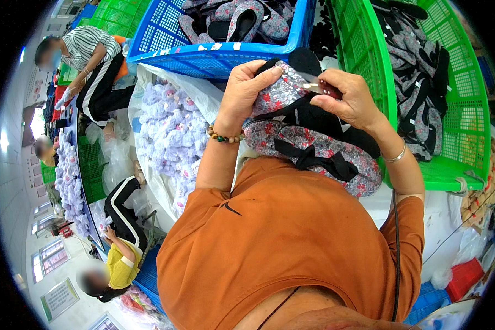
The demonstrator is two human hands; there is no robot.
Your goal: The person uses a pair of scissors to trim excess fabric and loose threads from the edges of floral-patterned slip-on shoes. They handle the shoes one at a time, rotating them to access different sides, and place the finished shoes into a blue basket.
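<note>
My left hand [242, 91] is closed on a grey slipper [283, 93] with a red floral print and a black lining, gripping it near its upper edge. In my right hand [353, 102] is a small tool with a dark red handle [330, 91]. Its shiny metal end reaches the slipper's edge; whether it is a knife or snips I cannot tell. Just below both hands, against my body, lies another floral slipper [363, 176] with a black bow [319, 159]. More black slipper parts sit between it and the held one, partly hidden.
A blue crate [214, 58] of floral slippers stands ahead. To the right a green crate [467, 110] holds more. At left is a white bag [148, 82] full of lavender plush pieces [170, 121]. Two people [91, 55] sit further left, near a long table of plush pieces.
</note>
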